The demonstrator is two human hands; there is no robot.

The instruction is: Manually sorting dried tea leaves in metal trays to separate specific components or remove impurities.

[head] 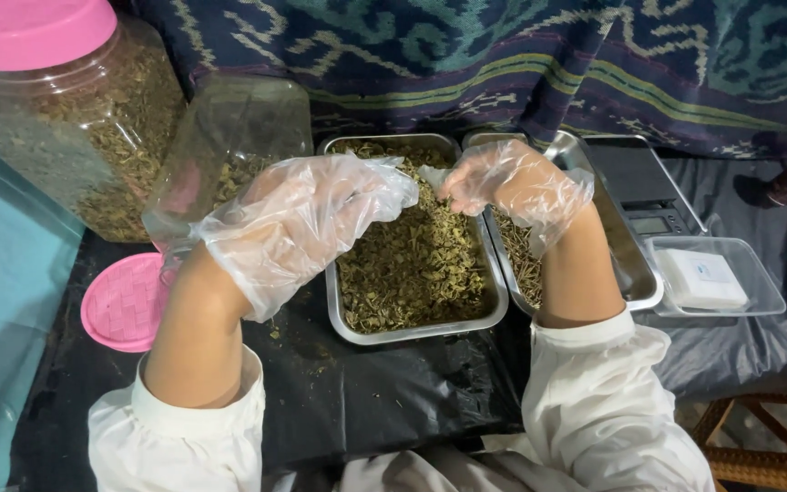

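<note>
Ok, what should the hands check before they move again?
1. Gloves on the left hand and right hand: ok.
2. Middle metal tray sits flat on the black sheet: ok.
3. Dried herbs stay inside the tray: not ok, a few crumbs lie on the sheet.
4. Open jar is steady: cannot tell, it leans.
5. Something pinched in the right hand: cannot tell.

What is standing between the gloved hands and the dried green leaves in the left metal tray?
Nothing visible stands between them. The left hand and right hand, both in clear plastic gloves, hover directly above the rectangular steel tray of dried green-brown leaves, which has no lid.
</note>
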